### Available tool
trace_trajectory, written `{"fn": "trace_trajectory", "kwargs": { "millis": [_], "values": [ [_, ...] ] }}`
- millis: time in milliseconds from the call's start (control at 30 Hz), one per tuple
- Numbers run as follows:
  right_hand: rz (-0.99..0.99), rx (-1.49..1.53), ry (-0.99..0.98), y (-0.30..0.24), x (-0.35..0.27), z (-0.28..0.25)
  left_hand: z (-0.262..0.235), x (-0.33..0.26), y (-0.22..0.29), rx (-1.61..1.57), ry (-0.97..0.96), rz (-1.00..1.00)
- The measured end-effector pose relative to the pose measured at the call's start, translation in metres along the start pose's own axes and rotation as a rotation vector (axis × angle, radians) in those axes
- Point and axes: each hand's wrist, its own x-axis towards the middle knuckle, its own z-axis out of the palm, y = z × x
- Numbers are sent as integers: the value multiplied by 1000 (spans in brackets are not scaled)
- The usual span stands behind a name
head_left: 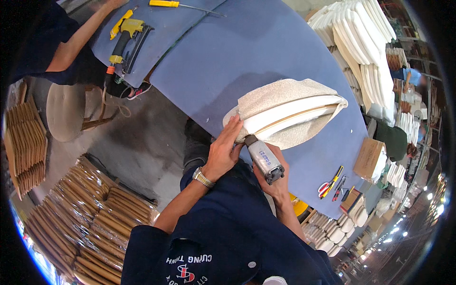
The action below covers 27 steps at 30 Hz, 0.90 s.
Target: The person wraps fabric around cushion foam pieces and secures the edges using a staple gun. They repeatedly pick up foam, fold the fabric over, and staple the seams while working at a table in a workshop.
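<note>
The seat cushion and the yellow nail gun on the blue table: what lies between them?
In the head view, only bare blue table lies between the seat cushion and the yellow nail gun.

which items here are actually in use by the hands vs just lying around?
In use:
- left hand, pressing the fabric at the cushion's edge
- right hand, gripping the grey air stapler
- fabric-wrapped foam seat cushion

Lying about:
- yellow nail gun on the blue table
- yellow-handled screwdriver
- red scissors
- stacked white foam pads
- cardboard box
</note>
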Motion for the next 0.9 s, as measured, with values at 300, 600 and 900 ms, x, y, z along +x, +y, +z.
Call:
{"fn": "trace_trajectory", "kwargs": {
  "millis": [300, 600, 900],
  "values": [
    [7, 76, 63, 7, -13, 1, 0, 2, 1, 99, -26, 70],
    [87, 60, -37, 31, -25, -1, 21, -25, -10, 92, 7, 64],
    [18, 120, -29, 52, -19, 10, 13, -20, -9, 110, -168, -50]
  ]
}}
